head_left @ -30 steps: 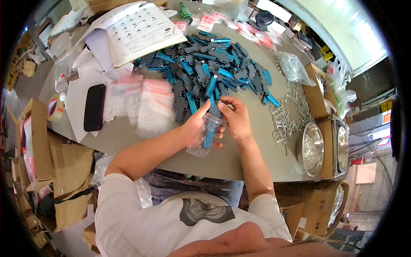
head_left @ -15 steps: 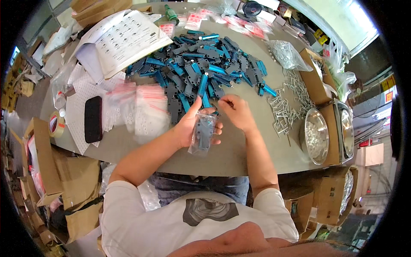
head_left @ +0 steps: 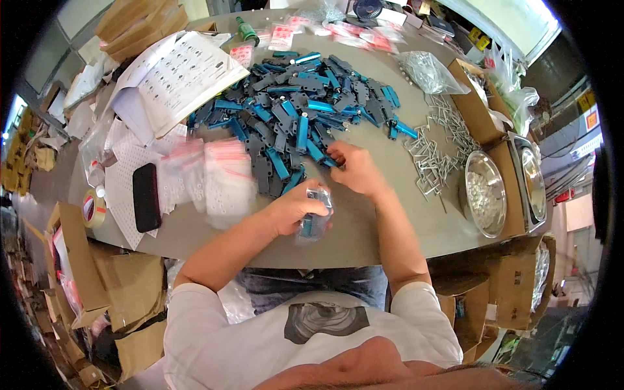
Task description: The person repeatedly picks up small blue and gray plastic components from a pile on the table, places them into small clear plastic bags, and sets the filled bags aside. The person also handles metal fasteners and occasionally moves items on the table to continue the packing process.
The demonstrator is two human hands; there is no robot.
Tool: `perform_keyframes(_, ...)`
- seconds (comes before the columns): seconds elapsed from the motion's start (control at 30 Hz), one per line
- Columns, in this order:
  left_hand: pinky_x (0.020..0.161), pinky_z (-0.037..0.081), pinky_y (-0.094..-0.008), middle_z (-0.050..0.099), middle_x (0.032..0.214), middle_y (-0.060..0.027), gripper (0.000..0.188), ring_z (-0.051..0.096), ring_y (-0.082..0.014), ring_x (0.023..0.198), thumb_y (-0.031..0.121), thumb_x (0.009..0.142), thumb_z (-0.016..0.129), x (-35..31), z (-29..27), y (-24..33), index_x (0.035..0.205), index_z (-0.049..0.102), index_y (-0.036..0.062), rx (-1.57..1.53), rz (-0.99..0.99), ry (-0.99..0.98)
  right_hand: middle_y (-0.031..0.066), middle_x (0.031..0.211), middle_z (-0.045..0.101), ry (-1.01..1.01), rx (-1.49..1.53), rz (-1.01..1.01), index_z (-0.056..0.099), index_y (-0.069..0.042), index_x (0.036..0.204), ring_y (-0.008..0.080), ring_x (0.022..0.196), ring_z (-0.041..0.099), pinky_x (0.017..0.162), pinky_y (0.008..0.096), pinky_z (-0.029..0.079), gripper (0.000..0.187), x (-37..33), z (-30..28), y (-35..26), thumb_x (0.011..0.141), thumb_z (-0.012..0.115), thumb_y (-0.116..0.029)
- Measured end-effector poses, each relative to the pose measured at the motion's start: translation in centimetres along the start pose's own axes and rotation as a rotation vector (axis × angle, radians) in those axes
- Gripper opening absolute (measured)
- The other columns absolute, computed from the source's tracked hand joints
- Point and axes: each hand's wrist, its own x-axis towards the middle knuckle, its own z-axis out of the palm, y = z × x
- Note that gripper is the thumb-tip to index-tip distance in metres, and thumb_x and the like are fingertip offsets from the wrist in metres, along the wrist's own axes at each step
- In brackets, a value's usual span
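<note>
My left hand point(head_left: 292, 211) is closed around a small clear plastic bag point(head_left: 312, 229), its thumb pressed across the front. Grey and blue pieces show through the film. To its right, my right hand point(head_left: 356, 170) reaches the near edge of a pile of grey and blue plastic parts point(head_left: 286, 117). Its bent fingertips close on the end of one grey-and-blue plastic part point(head_left: 316, 153), partly hidden by the fingers.
Left of the pile lie flat clear bags with red strips point(head_left: 229, 172), a dark phone point(head_left: 146, 198), tape point(head_left: 94, 209) and printed sheets point(head_left: 185, 75). On the right are bent metal rods point(head_left: 432, 156), a metal bowl point(head_left: 484, 195) of small white pieces and a cardboard box point(head_left: 478, 104).
My left hand has turned and come slightly nearer me, its thumb now over the bag. My right hand has moved onto the pile's near edge. The whole view has shifted slightly.
</note>
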Motion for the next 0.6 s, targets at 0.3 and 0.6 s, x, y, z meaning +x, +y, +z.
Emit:
perform_keyframes(0.3,0.069,0.055,-0.0401,0.057,0.096,-0.0089,0.047,0.063,-0.0257,0.086,0.013,0.084,0.070,0.9,0.1,-0.2,0.120,0.040,0.0116,-0.228,0.061,0.089,0.0050,0.089,0.065,0.065,0.529,0.255,0.061,-0.002,0.110,0.0127,0.078,0.058,0.066,0.0276,0.050,0.028,0.8,-1.1,5.4,0.083,0.061,-0.012)
perform_keyframes(0.6,0.065,0.049,-0.0352,0.053,0.097,-0.0075,0.067,0.059,-0.0205,0.077,-0.002,0.070,0.069,0.4,0.0,-0.3,0.127,0.036,0.0125,0.020,0.214,0.155,0.0017,0.079,0.061,0.231,0.512,0.375,0.064,-0.001,0.105,0.0098,0.066,0.053,0.058,0.0258,0.044,0.024,1.0,-1.0,5.0,0.090,0.059,-0.018)
